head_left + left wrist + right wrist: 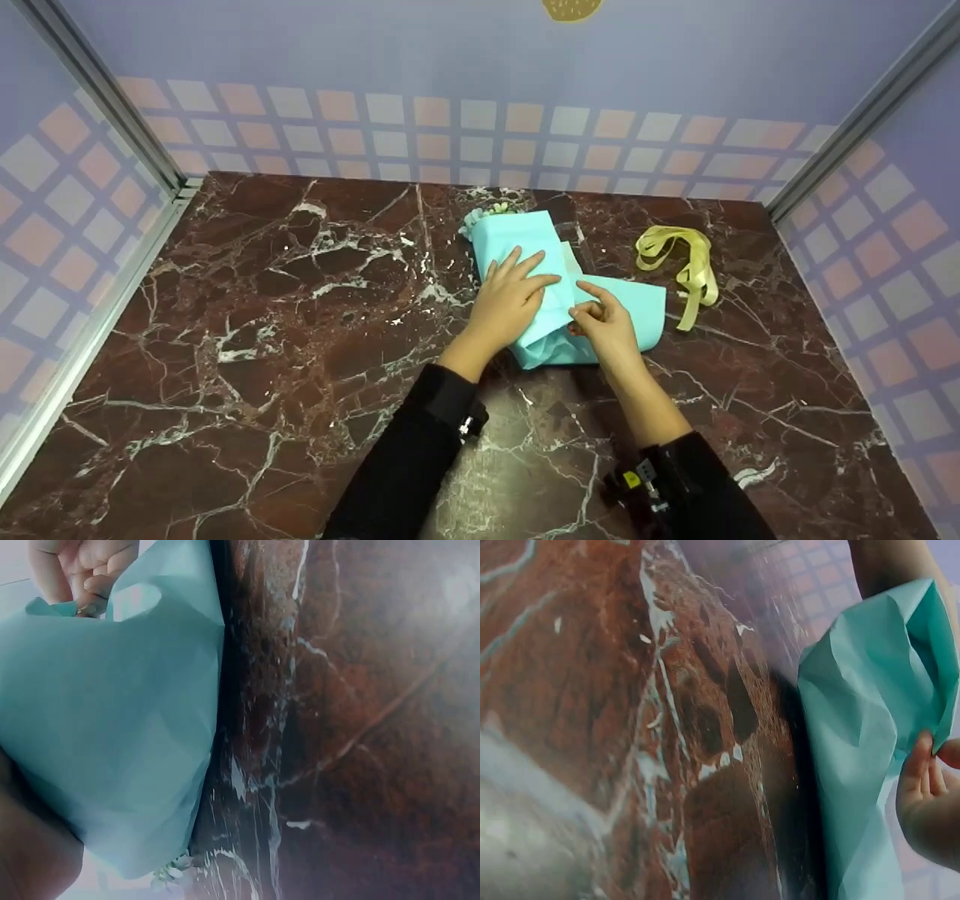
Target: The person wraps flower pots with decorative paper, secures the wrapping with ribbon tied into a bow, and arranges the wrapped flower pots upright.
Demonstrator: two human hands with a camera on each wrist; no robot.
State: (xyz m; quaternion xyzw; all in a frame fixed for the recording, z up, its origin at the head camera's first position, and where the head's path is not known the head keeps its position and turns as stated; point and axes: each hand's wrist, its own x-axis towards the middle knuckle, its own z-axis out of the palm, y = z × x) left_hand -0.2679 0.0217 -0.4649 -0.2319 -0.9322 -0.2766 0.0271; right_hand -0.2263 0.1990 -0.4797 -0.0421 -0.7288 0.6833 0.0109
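Observation:
A sheet of turquoise wrapping paper point(519, 234) is folded around a small bunch of flowers point(480, 217), whose pale heads poke out at the far left end. My left hand point(511, 298) rests on the folded paper with its fingers spread. With thumb and fingers, my right hand point(606, 321) pinches the paper's free edge near the middle. In the right wrist view, the right hand point(928, 799) grips that edge where the paper point(855, 712) stands up in a loose fold. The stems are hidden inside the wrap.
A yellow ribbon point(697, 270) lies in loose loops to the right of the paper. The dark red marble tabletop point(300, 390) is bordered by a tiled-pattern back wall point(420, 142) and side panels with metal edges.

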